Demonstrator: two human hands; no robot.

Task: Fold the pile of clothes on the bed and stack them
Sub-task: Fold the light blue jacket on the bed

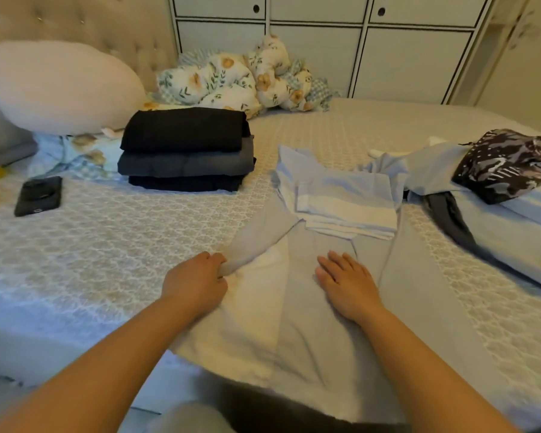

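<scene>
A: Head view, quick one. What's the garment?

B: Pale grey shirt (310, 323), spread on the patterned bedspread (107, 245), one side folded over so a whiter strip shows along its left edge. A grey sleeve sticks out up-left.

A: Fingers?

B: Left hand (197, 282) curls thumb and fingers round the sleeve end, pinching it. Right hand (345, 282) lies flat, fingers straight and slightly spread, pressing the shirt's middle.

A: Shirt relative to the fingers?

B: Directly under the right fingers; cloth runs past their tips and back under both forearms. Sleeve leaves the left fingers going up-right.

A: Other clothes?

B: Just beyond the right fingertips, a folded light-blue striped garment (344, 198) rests on the shirt's top end. Far right of the right fingers, the unfolded pile (481, 182), a dark printed piece (506, 164) on top. Beyond the left fingers, well apart, a stack of dark folded clothes (185, 148).

A: Rest?

B: Black phone (38, 195) far left of the left fingers. White pillow (53, 85) and bunched floral duvet (241, 79) at the far end.
</scene>
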